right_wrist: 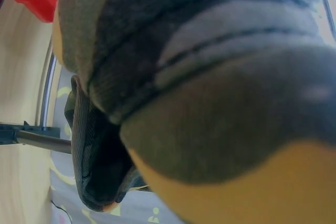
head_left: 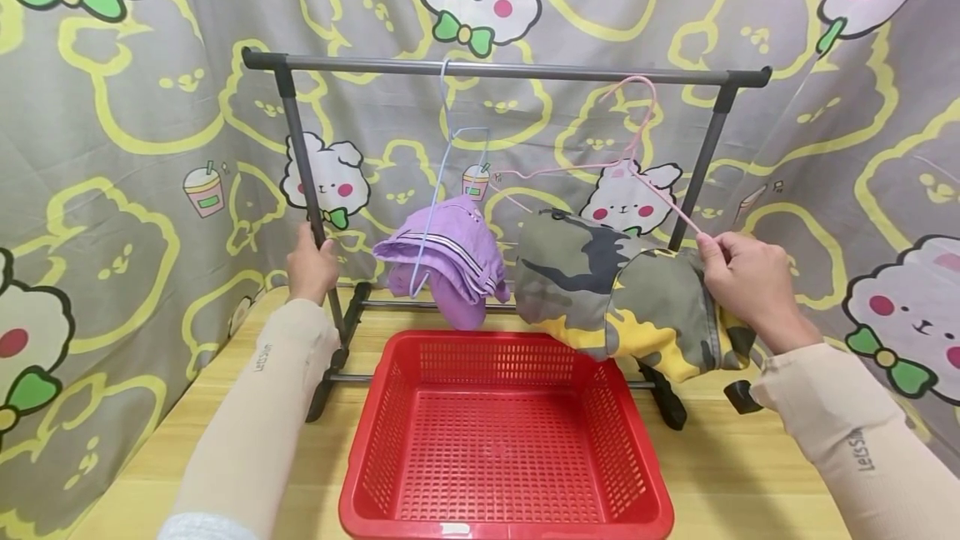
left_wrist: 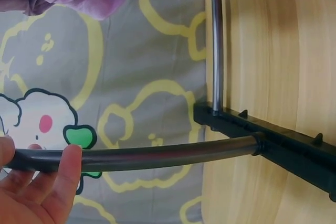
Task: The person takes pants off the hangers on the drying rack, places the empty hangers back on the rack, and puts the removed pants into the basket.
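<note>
My left hand (head_left: 311, 269) grips the left post (left_wrist: 157, 154) of a grey metal clothes rack, its fingers and thumb around the tube. At the right, my right hand (head_left: 753, 286) pinches the lower right corner of a pink wire hanger (head_left: 566, 168). A camouflage garment (head_left: 570, 265) in green, grey and yellow is draped over that hanger. The hanger's hook overlaps the rack's top rail (head_left: 540, 71) in the head view. Close up, the camouflage cloth (right_wrist: 220, 119) fills most of the right wrist view and hides my right hand there.
A purple garment (head_left: 457, 240) with white stripes hangs on a light blue hanger (head_left: 444, 107) mid-rail. In front of the rack stands a red plastic basket (head_left: 360, 440) on the wooden table (head_left: 187, 448). Black rack feet (head_left: 670, 402) and a patterned curtain (head_left: 225, 15) surround it.
</note>
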